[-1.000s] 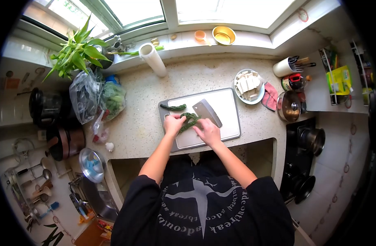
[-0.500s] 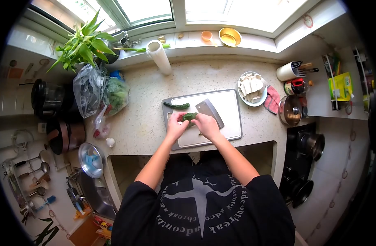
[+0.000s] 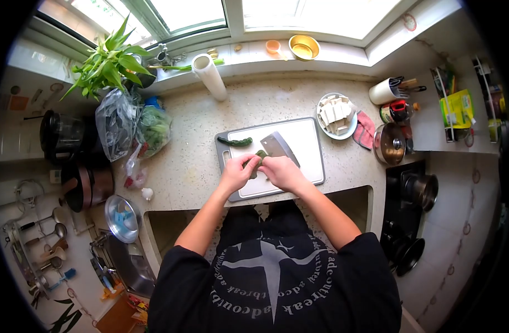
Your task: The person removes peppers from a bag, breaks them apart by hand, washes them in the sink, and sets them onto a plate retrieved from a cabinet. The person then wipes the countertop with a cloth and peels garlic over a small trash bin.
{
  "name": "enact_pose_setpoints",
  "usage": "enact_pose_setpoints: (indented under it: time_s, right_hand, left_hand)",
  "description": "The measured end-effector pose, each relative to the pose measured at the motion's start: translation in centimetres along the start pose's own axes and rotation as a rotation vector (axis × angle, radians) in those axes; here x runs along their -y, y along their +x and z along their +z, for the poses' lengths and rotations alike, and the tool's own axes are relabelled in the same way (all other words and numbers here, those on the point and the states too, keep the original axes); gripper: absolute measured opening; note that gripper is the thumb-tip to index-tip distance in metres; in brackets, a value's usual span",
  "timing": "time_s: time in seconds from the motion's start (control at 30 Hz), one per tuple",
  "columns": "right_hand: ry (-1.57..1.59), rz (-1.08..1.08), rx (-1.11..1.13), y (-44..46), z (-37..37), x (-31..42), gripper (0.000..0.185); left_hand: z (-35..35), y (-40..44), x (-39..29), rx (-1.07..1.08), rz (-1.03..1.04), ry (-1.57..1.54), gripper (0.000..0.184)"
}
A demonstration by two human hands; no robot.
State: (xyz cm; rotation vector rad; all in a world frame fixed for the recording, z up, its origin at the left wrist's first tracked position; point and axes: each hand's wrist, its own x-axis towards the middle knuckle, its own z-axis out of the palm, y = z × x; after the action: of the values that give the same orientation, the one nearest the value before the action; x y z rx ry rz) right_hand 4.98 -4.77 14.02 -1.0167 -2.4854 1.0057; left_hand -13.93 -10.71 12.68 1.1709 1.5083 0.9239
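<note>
Above the front half of a white cutting board [image 3: 304,161] with a grey rim, a green pepper [image 3: 259,156] is held between my two hands. My left hand [image 3: 237,173] is closed round its left side. From the other side, my right hand [image 3: 282,173] pinches the pepper, with the fingertips of both hands close together. Much of the pepper is hidden by the fingers. Another dark green pepper [image 3: 235,142] lies whole at the board's upper left. Just beyond my right hand a cleaver [image 3: 279,146] rests flat on the board, its handle end covered by that hand.
A bowl of white tofu pieces [image 3: 336,115] stands right of the board, beside a pink cloth [image 3: 365,131] and a lidded pot [image 3: 390,144]. A paper roll [image 3: 210,77] stands at the back. Bagged greens [image 3: 154,129] and a garlic bulb [image 3: 147,193] lie left.
The pepper has been turned to a more upright slant between my fingers. Both hands remain over the board. The whole view has shifted slightly.
</note>
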Motion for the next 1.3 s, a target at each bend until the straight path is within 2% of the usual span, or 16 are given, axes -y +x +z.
enact_pose_setpoints:
  time_s: [0.07, 0.37, 0.57, 0.67, 0.77, 0.9, 1.0, 1.1, 1.3]
  right_hand:
    - [0.161, -0.056, 0.008, 0.1, -1.4, 0.3, 0.025]
    - [0.772, 0.064, 0.172, -0.3, -2.1, -0.6, 0.016]
    - [0.946, 0.191, 0.22, -0.6, -2.5, -0.1, 0.018]
    - [0.657, 0.171, 0.105, -1.0, -1.8, -0.2, 0.021]
    - [0.363, 0.131, 0.018, -1.0, -3.1, 1.4, 0.024]
    - [0.193, 0.131, 0.012, -0.7, -2.9, 1.7, 0.027]
    - [0.33, 0.044, 0.059, -0.4, -3.1, 0.9, 0.025]
    - [0.357, 0.079, 0.157, -0.2, -3.9, 1.0, 0.024]
    - [0.269, 0.112, 0.258, 0.5, -4.0, 0.9, 0.022]
  left_hand:
    - [-0.7, 0.1, -0.3, 0.08, -0.037, -0.01, 0.027]
    - [-2.0, -0.2, -1.2, 0.425, -0.276, -0.665, 0.036]
    - [-1.6, 0.0, -0.2, 0.477, -0.358, -0.811, 0.037]
    - [-1.2, 0.2, -0.7, 0.36, -0.385, -0.658, 0.035]
    - [-0.2, 0.2, 0.7, 0.245, -0.21, -0.439, 0.033]
    - [0.2, -0.1, 0.1, 0.208, -0.198, -0.371, 0.029]
    - [-0.3, -0.1, -0.3, 0.258, -0.253, -0.507, 0.029]
    - [-0.5, -0.1, -0.4, 0.272, -0.285, -0.486, 0.029]
    - [-0.3, -0.3, -0.3, 0.244, -0.314, -0.476, 0.029]
